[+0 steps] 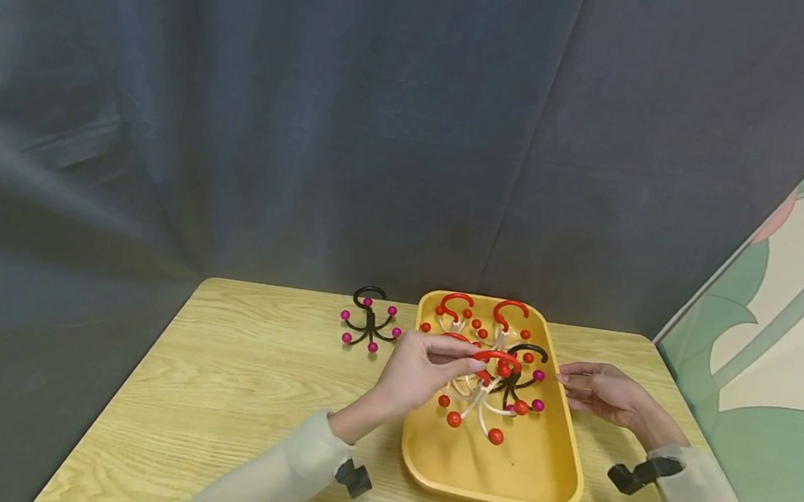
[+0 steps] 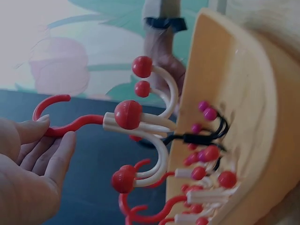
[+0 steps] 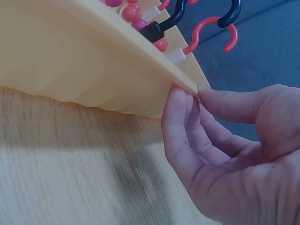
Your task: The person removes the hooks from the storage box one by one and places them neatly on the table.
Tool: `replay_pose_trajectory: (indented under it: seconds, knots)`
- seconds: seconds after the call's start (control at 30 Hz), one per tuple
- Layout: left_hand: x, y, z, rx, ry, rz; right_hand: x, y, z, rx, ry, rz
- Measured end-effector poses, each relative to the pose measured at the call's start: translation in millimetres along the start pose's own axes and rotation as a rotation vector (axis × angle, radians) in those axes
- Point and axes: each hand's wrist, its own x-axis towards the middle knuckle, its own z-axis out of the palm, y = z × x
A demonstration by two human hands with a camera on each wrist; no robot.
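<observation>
My left hand (image 1: pixel 419 370) pinches the curved red top of a multi-arm hanging hook (image 2: pixel 136 123) between thumb and fingers. Its white arms, tipped with red balls, spread downward over the yellow tray (image 1: pixel 496 478). On the tray's right side, my right hand (image 1: pixel 599 393) grips the rim, thumb on top and fingers against the outer wall, as the right wrist view shows. Inside the tray stand several more red-and-white hooks (image 1: pixel 501 337), partly hidden behind the left hand and the held hook. Among them is a black hook (image 1: pixel 524 382) with magenta balls.
Another black hook (image 1: pixel 370 327) with magenta balls sits on the wooden table (image 1: pixel 215 378), left of the tray near the back edge. A dark curtain (image 1: pixel 355 133) hangs behind the table. To the right is a wall (image 1: pixel 782 385) painted with flowers.
</observation>
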Motion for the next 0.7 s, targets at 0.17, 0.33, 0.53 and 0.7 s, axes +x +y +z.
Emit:
replay_pose_trajectory:
  seconds: [0.17, 0.33, 0.53, 0.7]
  knots:
    - [0.5, 5.0, -21.7, 0.025, 0.022, 0.033, 1.6, 0.4, 0.1, 0.010, 0.003, -0.003]
    - [-1.5, 8.0, -47.3, 0.069, 0.055, 0.044, 1.8, 1.2, 1.2, 0.002, 0.012, 0.012]
    - [-3.8, 10.0, -73.4, 0.112, 0.130, 0.069, -0.5, 0.9, 1.7, 0.013, 0.008, 0.012]
    - [-8.1, 9.0, -90.2, 0.096, 0.175, 0.058, -0.1, 0.1, 0.4, 0.024, -0.005, 0.002]
